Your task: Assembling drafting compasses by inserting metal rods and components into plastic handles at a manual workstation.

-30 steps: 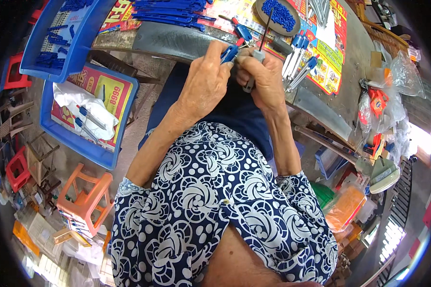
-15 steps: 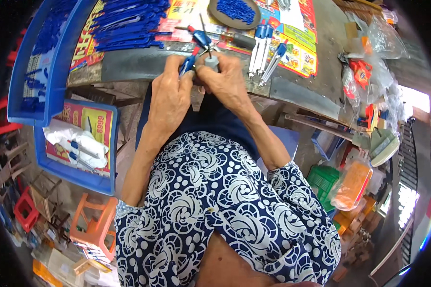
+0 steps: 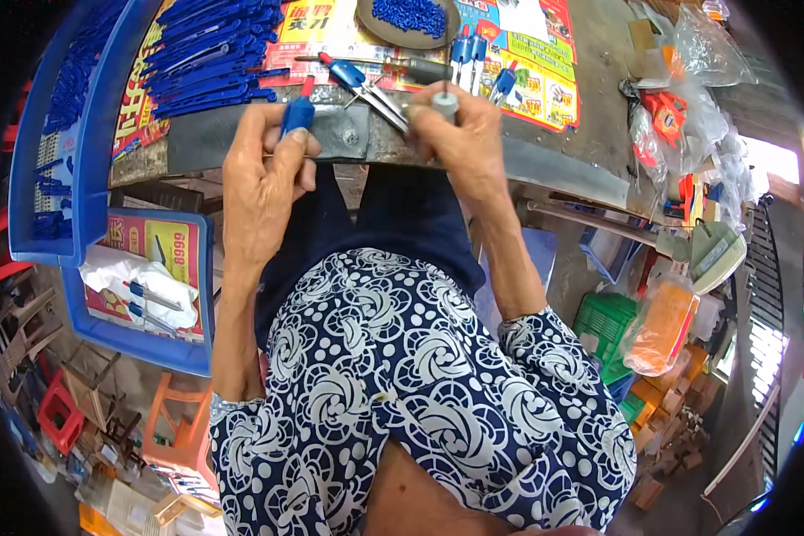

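My left hand (image 3: 263, 183), raised at the table's front edge, has its thumb and fingers closed on a drawing compass with a blue head (image 3: 297, 116) and red tip. The legs of that compass are hidden by the fingers. To the right, my right hand (image 3: 466, 147) is closed round a small screwdriver with a pale grey handle (image 3: 445, 104), its thin shaft pointing away from me. Between the hands, a second compass (image 3: 357, 79) lies with its metal legs slanting toward the right hand. Behind it rests a screwdriver with a dark handle (image 3: 420, 71).
Blue plastic strips (image 3: 210, 54) are heaped at the far left of the table. A round dish (image 3: 368, 29) holds small blue pieces. Several finished-looking compasses (image 3: 478, 49) lie at right on printed sheets. Blue trays (image 3: 87, 161) stand left; plastic bags (image 3: 701, 116) hang right.
My hands have come apart: the left moved left with the compass, the right moved right with the screwdriver. The view has shifted slightly.
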{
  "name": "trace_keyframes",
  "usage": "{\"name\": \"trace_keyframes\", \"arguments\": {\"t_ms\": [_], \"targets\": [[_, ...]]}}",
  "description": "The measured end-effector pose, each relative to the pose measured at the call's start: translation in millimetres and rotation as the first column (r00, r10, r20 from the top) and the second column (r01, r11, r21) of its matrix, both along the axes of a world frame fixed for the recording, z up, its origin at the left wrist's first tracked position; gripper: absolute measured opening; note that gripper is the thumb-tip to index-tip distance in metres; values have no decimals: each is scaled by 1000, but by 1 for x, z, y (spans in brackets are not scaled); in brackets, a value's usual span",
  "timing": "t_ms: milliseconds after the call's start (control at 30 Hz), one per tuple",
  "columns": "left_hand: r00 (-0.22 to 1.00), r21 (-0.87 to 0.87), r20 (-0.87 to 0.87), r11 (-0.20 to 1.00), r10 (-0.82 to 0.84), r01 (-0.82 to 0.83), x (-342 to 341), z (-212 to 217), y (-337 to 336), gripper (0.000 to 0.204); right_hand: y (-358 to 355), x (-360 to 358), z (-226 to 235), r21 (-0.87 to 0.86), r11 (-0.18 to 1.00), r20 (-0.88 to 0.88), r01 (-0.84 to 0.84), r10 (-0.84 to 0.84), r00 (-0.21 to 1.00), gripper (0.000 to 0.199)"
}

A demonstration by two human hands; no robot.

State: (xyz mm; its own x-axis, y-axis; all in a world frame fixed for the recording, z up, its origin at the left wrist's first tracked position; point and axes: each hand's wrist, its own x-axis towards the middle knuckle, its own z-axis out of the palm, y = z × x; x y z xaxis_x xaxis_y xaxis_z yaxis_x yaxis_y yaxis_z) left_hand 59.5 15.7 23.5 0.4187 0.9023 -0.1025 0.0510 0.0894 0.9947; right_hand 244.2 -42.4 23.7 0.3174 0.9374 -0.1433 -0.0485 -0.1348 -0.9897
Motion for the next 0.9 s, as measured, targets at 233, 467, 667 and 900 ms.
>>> {"name": "trace_keyframes", "arguments": {"t_ms": [233,467,667,900], "targets": [[951,-309,307,943,-23,123,4,-21,-5,14,-26,99,-23,71,963,625,261,-247,740,9],[945,-336,326,934,-10,126,6,-26,0,15,-34,150,-43,-27,938,805,345,-184,563,21],[936,-401,351,903,-6,156,10,-32,0,14,-36,157,-44,-44,939,747,341,-196,636,17],[933,-401,359,898,-30,183,11,-34,3,14,-47,149,-21,-65,904,547,423,-323,773,15]]}}
